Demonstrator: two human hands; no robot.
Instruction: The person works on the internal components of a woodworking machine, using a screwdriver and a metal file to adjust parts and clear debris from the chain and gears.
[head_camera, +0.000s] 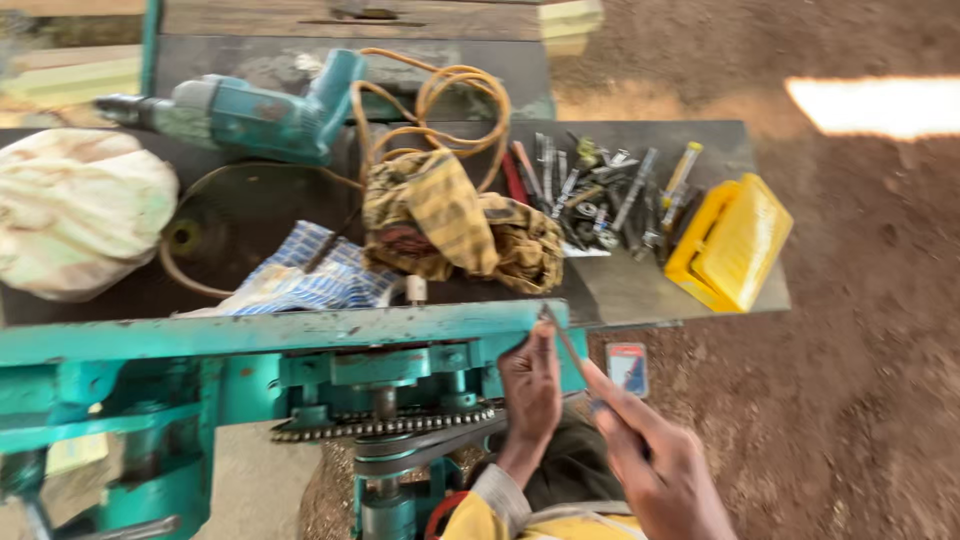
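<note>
Rod held at the machine's frame edge

A thin metal rod (565, 342) is gripped by the right hand (655, 465), fingers closed on it; the left hand (530, 390) is pressed to the green frame (270, 332), near the chain (385, 426), fingers curled.

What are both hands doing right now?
Left hand: closed, gripping the edge of the green machine frame.
Right hand: closed on a thin metal rod.
</note>
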